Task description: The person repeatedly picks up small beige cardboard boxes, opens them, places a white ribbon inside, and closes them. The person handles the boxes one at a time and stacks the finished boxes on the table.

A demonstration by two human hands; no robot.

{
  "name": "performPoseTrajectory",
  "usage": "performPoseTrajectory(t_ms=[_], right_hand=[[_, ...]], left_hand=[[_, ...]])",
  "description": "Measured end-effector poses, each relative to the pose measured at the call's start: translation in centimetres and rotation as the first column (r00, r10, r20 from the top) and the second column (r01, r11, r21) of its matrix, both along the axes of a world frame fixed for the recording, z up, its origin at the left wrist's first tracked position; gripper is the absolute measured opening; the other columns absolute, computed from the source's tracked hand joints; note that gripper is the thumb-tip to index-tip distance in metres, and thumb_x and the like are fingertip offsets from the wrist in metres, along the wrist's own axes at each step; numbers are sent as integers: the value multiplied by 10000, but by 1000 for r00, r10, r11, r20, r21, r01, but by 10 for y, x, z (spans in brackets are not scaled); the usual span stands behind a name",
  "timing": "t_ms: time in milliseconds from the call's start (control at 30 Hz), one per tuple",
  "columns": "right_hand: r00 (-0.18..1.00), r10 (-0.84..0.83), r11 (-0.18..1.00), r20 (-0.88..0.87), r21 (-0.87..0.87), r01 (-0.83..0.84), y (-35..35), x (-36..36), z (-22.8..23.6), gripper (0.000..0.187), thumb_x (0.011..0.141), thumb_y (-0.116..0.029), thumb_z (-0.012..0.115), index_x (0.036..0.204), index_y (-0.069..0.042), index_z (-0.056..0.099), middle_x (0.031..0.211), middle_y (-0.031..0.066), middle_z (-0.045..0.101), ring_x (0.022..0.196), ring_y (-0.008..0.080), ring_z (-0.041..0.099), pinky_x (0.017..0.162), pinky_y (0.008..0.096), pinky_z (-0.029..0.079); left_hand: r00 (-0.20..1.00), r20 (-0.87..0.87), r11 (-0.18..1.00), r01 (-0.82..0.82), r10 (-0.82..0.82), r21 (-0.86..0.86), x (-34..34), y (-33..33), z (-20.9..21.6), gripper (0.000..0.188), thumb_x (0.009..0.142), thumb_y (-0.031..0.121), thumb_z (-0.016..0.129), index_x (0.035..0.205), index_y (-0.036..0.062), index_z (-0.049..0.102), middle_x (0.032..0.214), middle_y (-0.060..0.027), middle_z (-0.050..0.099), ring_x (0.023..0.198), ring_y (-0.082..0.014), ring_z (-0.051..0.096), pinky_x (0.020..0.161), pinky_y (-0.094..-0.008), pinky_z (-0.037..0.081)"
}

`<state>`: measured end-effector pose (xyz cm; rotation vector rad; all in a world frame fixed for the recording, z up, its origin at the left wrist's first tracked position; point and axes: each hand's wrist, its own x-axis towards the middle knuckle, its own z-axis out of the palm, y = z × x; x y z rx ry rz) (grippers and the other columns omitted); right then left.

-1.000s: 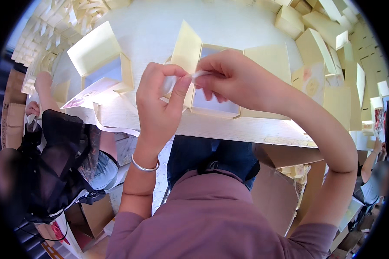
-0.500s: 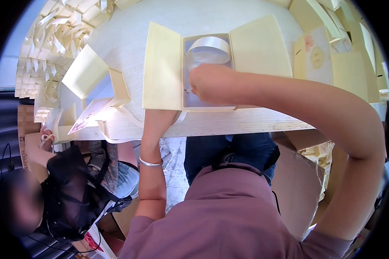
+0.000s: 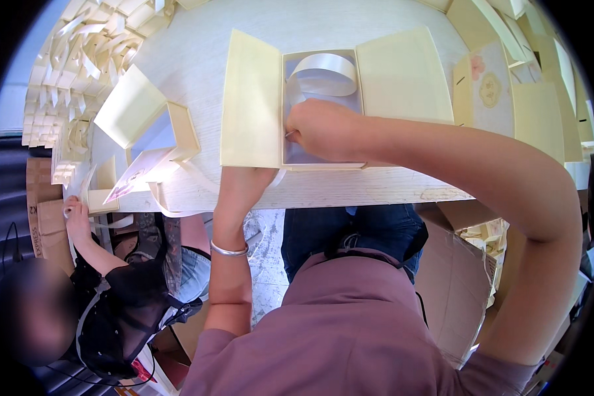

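An open cream gift box (image 3: 320,167) with two spread side flaps lies on the table in front of me. A loop of white satin ribbon (image 3: 330,65) curls up inside it. My right hand (image 3: 323,129) is closed in a fist inside the box, near its left wall. A thin, shiny bit shows at the fingers; its kind is too small to make out. My left hand (image 3: 244,181) reaches under the box's left flap (image 3: 251,99), its fingers hidden. Beside that wrist a white ribbon end (image 3: 278,178) hangs out.
A second open box (image 3: 181,129) stands at left, with ribbon trailing from it. Ribboned boxes (image 3: 79,59) are stacked at far left, more boxes (image 3: 488,89) at right. A co-worker's hand (image 3: 78,218) works at the table's left edge. A cardboard carton (image 3: 449,284) stands below.
The box and my right hand have shifted slightly right. My right fist stays inside the box and my left hand under the flap. The co-worker's arm has moved, drawing a ribbon.
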<state>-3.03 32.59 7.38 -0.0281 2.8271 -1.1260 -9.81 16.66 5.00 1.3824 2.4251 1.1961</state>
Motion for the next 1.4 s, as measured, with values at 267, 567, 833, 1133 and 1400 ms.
performPoseTrajectory(t_ms=[267,567,833,1133,1400], right_hand=[[932,248,836,-266,544,-67,-18,30,25,125,668,-79,543,737,-2,613,704,153,570,666,294,568,549,369,423],[967,104,728,-232,681,85,5,82,2,97,693,-139,537,742,-55,529,651,52,548,627,199,539,596,324,382],[899,-40,701,-436,629,336,61,89,9,389,728,-390,582,817,-13,543,835,152,520,987,290,456,942,476,263],[819,288,763,-497,635,117,35,-54,-6,640,712,-576,508,1096,-63,507,1120,192,473,1169,305,348,1019,527,112],[658,603,647,-450,759,-74,4,-182,3,708,748,-519,497,1306,-128,305,1350,193,256,1269,302,219,1045,454,127]], left_hand=[[986,-157,998,51,-47,25,-3,-1,-14,213,734,23,553,946,-3,557,885,-161,571,828,-319,540,721,-349,429],[170,738,526,-599,-653,604,-49,-41,1,186,869,192,368,900,40,470,700,-12,448,599,-118,418,721,-283,398],[826,561,580,-430,-57,692,9,-115,27,131,842,139,369,728,94,321,526,35,238,510,-69,234,581,-237,276],[670,671,396,-736,316,549,47,-148,-32,120,831,111,376,718,97,338,568,32,286,495,-41,233,501,-218,235],[919,82,917,-371,385,-145,98,-145,-100,260,703,138,590,931,37,516,1018,-150,524,1034,-313,450,938,-497,252]])
